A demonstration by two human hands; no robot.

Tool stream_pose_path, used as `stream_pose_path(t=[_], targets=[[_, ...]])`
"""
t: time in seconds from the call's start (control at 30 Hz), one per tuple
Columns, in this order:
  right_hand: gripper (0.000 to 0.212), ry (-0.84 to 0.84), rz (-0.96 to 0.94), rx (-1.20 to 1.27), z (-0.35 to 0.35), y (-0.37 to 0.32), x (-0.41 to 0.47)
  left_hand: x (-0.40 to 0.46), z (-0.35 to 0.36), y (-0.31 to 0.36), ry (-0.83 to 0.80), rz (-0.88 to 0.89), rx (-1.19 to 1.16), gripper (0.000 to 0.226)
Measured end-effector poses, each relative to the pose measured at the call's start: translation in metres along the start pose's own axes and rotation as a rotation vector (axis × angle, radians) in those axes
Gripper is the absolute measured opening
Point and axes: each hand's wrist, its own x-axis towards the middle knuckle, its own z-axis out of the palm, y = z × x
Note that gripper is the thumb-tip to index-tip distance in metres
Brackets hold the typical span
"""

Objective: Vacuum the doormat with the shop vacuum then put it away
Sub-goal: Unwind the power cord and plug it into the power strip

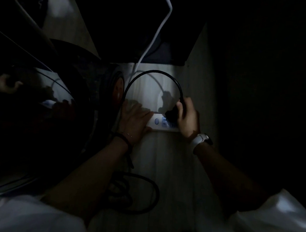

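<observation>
Dim light here. The left hand (pixel 134 120) lies flat, fingers straight, pressing the white power strip (pixel 163 125) onto the pale floor (pixel 163 162). The right hand (pixel 186 119) curls its fingers round the black plug (pixel 171 113) at the strip; its black cord (pixel 152 72) arcs above. The vacuum's dark glossy body (pixel 38 125) sits left.

- A pale wood-grain floor (pixel 163 162) is seen in dim light.
- A white power strip (pixel 160 122) lies flat on it.
- A white cable (pixel 155 37) runs away beyond the strip.
- Loops of black cord (pixel 142 193) lie on the near side of the strip.
- A large dark round body (pixel 47 125), hard to make out, stands left of the strip.
</observation>
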Motion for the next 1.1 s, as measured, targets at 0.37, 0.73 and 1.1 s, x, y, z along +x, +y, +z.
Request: stream_pose_path(t=[0.37, 0.73, 1.1], targets=[[0.024, 0.034, 0.057, -0.106, 0.003, -0.011, -0.003, -0.001, -0.003, -0.001, -0.049, -0.014, -0.029, 0.064], [0.026, -0.239, 0.024, -0.178, 0.001, -0.009, -0.013, -0.002, 0.004, -0.003, 0.052, 0.037, -0.046, 0.048], [0.028, -0.239, -0.130, -0.248, 0.008, -0.011, -0.019, -0.003, 0.006, -0.002, -0.005, -0.025, -0.051, 0.056]])
